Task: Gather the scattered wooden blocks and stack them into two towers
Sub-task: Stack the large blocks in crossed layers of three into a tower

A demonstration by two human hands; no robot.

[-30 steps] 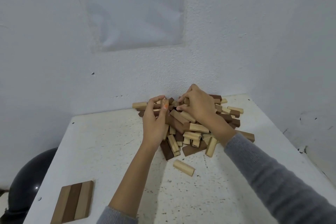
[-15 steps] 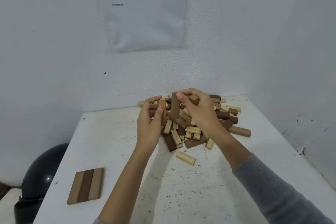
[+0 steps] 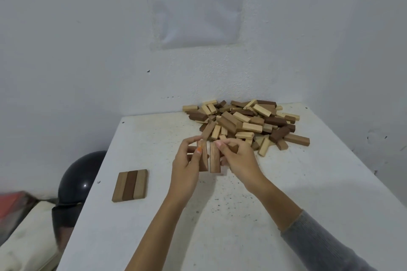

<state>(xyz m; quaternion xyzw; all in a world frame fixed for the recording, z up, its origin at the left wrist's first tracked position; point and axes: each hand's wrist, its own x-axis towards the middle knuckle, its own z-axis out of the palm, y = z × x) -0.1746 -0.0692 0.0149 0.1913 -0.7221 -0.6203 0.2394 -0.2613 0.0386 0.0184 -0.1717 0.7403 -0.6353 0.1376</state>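
Gripping a brown block [image 3: 203,160] upright in the left hand [image 3: 186,167], thumb and fingers curling round it. Pinching a second block [image 3: 214,160] upright in the right hand [image 3: 239,158], just beside the first, sides almost touching; unable to tell whether either is resting on the table [image 3: 220,226]. Facing a pile of loose blocks [image 3: 242,123] heaped at the far right, by the wall. Seeing three flat blocks [image 3: 130,185] lying side by side near the left edge.

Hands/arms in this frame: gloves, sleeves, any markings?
No gloves: the left hand and right hand are both bare, with no rings or watch visible. The right forearm is bare up to a grey knit sleeve. The left forearm shows no sleeve within the frame. The thumb nail on the left hand is orange.
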